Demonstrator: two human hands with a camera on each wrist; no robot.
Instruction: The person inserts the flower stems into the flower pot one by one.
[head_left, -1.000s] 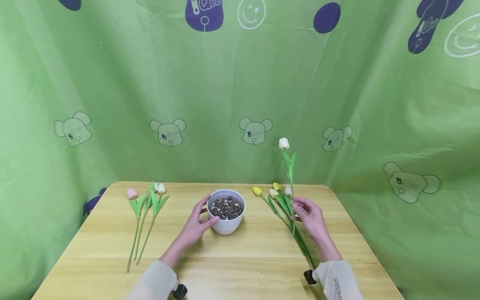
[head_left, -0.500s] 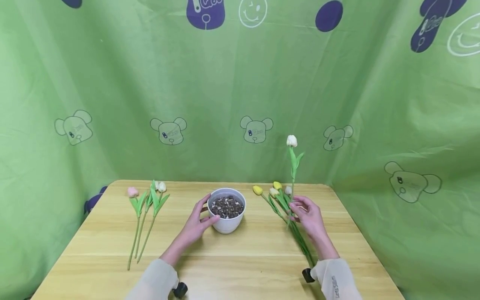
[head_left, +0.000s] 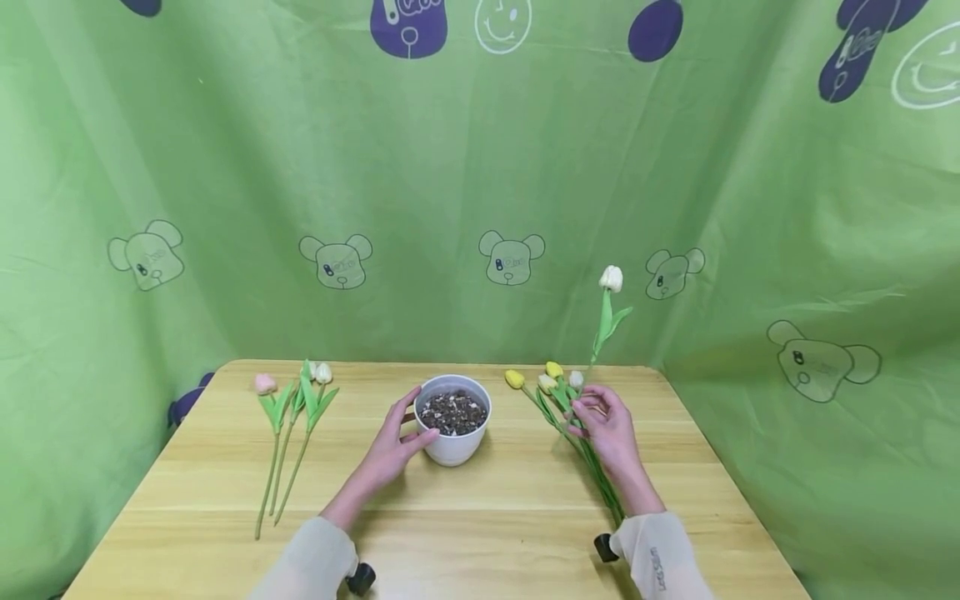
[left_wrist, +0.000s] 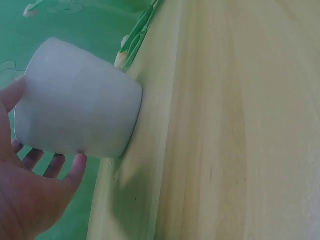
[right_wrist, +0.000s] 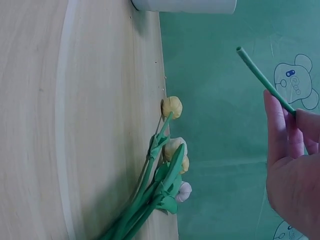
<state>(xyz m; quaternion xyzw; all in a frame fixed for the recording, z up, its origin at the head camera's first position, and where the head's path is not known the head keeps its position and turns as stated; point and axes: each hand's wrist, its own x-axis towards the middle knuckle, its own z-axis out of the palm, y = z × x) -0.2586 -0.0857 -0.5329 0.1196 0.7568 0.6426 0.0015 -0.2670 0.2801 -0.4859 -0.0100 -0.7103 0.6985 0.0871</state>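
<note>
A white flower pot (head_left: 452, 452) filled with dark, pale-flecked soil (head_left: 450, 413) stands on the table. My left hand (head_left: 388, 450) holds it at its left side, thumb at the near rim and fingers around the far side, as the left wrist view also shows. Between thumb and fingers, my right hand (head_left: 613, 432) pinches the stem of an artificial white tulip (head_left: 611, 279). Its bloom leans up and to the right. In the right wrist view the bare lower end of the green stem (right_wrist: 260, 76) sticks out past the fingertips, pointing towards the pot.
Several yellow and white tulips (head_left: 600, 479) lie in a bunch beneath my right hand. On the left of the wooden table (head_left: 465, 550) lie three more tulips (head_left: 287, 454), pink and white. A green printed curtain (head_left: 420, 167) hangs behind and around the table.
The white tulip has tilted, its bloom swinging right and its lower stem end left towards the pot. My right hand has shifted slightly left. The left hand stays on the pot.
</note>
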